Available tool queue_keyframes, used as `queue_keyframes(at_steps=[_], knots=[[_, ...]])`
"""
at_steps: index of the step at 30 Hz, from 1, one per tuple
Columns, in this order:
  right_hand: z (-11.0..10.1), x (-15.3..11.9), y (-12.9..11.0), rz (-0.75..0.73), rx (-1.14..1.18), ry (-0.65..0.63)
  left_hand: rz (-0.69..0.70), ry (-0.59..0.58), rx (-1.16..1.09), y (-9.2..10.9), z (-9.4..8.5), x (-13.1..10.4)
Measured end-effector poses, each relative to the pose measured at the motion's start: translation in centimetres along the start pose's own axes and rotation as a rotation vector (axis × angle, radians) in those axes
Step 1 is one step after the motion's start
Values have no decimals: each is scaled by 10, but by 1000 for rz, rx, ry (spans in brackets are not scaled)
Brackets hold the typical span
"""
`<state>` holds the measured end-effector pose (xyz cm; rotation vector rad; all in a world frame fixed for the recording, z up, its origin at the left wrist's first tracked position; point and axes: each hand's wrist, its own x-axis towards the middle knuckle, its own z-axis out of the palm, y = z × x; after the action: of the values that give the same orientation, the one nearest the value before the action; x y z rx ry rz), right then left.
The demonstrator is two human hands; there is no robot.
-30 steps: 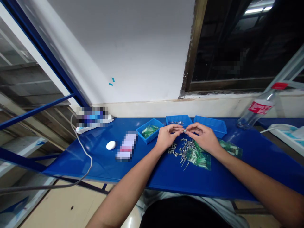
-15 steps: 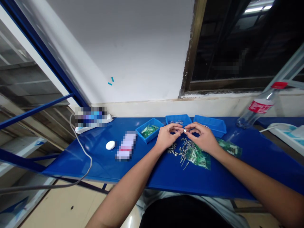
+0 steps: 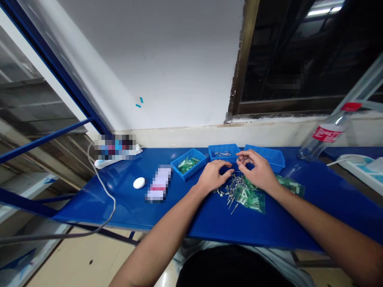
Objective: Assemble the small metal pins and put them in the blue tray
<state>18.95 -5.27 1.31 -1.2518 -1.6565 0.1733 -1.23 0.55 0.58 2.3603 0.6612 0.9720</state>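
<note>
Rivets (image 3: 235, 185) before middle bin (image 3: 223, 148)

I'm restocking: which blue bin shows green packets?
The leftmost bin: green packets lie inside. The middle bin shows metal pins; the right bin, partly behind the right hand, shows no packets.

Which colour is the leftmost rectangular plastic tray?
This tray is blue; the head view shows it best.

Passing room lies over the tabletop (image 3: 215, 225) just in front of the metal pin pile (image 3: 234, 191); behind it, blue bins (image 3: 269, 154) obstruct.
</note>
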Motion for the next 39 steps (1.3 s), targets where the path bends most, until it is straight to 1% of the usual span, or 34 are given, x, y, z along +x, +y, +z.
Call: queue_keyframes(at_steps=[4,8,11,13,18,21,24,28,31,34,36,39], knots=[[-7,6,2,-99,-174,33,60,-57,79,1,1,-2],[-6,11,13,-157,-231,47,55,-64,103,0,1,-2],[-3,14,21,-165,-272,31,47,-67,124,-1,1,-2],[0,14,25,-163,-287,15,26,-62,128,-1,1,-1],[3,14,25,-178,-284,-41,-89,11,65,0,0,-1],[-5,15,29,-188,-354,8,-79,-8,80,0,-1,-1],[-20,18,40,-180,-525,58,-45,-47,105,0,0,-1],[-32,18,57,-97,-693,24,-42,-67,114,1,0,0],[-31,16,62,-14,-696,-46,-57,-69,126,1,-2,0],[-26,14,60,26,-681,-104,-62,-78,131,2,-3,0],[-24,13,58,29,-688,-122,-60,-82,133,1,-3,-1],[-25,13,58,-28,-692,-119,-62,-81,143,1,-2,-1]])
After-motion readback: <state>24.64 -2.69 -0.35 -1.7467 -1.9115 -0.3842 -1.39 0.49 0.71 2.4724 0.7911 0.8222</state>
